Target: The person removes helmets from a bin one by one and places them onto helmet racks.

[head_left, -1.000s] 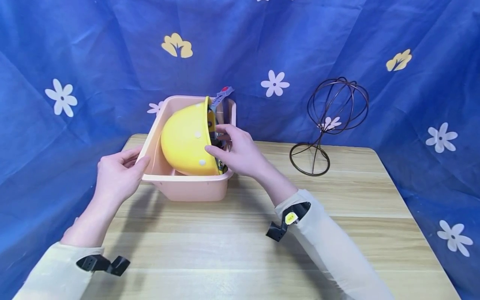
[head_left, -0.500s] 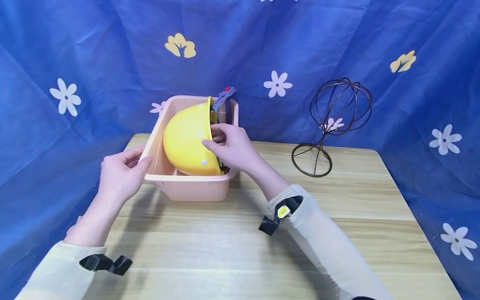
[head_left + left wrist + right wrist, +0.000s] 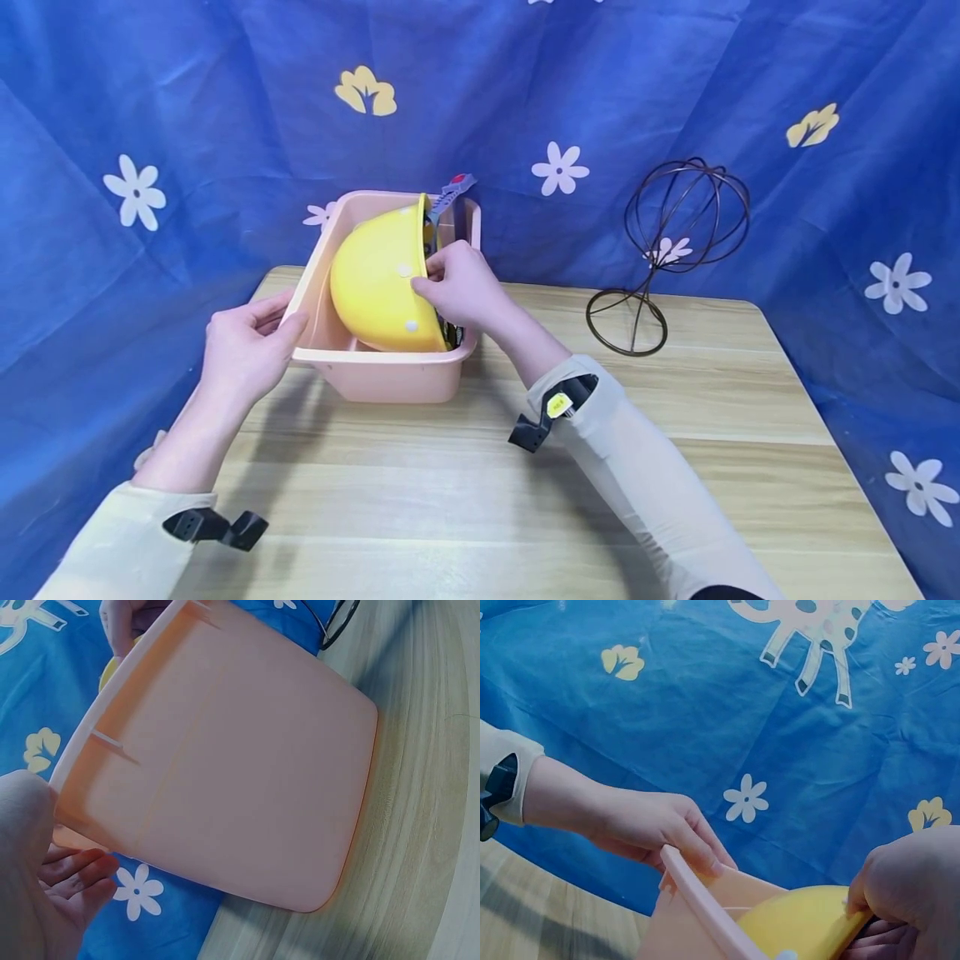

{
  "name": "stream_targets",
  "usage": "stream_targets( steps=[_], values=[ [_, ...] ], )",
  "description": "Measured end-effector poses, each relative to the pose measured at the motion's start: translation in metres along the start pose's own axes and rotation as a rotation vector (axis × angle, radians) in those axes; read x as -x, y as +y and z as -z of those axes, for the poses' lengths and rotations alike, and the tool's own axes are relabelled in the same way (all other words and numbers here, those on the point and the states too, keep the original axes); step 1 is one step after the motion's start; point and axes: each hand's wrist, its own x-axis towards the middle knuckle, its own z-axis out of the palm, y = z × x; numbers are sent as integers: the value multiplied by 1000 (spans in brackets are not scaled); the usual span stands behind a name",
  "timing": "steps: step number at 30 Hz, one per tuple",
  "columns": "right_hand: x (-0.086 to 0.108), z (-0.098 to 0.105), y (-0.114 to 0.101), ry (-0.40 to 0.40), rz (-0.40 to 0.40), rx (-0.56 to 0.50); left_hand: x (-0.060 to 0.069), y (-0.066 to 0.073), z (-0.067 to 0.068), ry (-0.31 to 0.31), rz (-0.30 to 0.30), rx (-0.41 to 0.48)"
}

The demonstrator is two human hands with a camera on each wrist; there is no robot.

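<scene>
A yellow hard hat [image 3: 375, 287] lies on its side in a pink plastic bin [image 3: 390, 382], its opening facing right. My left hand [image 3: 243, 350] grips the bin's left rim, thumb on the inner side and fingers outside. At the hat's brim, my right hand [image 3: 468, 287] pinches the edge, with the thumb on the outer shell and the fingers inside the opening. In the right wrist view the same pinch on the hard hat [image 3: 795, 922] shows, though the fingertips are hidden. A purple strap [image 3: 450, 193] with a red piece sticks up behind the hat.
A dark wire stand [image 3: 651, 267] with a round cage top stands at the back right of the wooden table [image 3: 420, 475]. Behind the table hangs a blue cloth [image 3: 465, 100] with flower prints. The bin sits near the table's back left corner.
My right hand has reached further into the hat's opening, and its thumb and fingers have closed on the brim. The left hand stays on the bin rim. The head view has shifted slightly.
</scene>
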Motion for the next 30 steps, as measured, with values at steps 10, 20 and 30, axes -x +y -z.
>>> stream_targets(
  steps=[10,20,30],
  values=[
    [4,-5,0,107,74,17,3,1,-2,28,-14,35],
    [5,-4,3,276,64,-98,3,2,-3,45,-26,51],
    [3,9,-5,370,-1,-315,3,1,-3,46,-19,28]
  ],
)
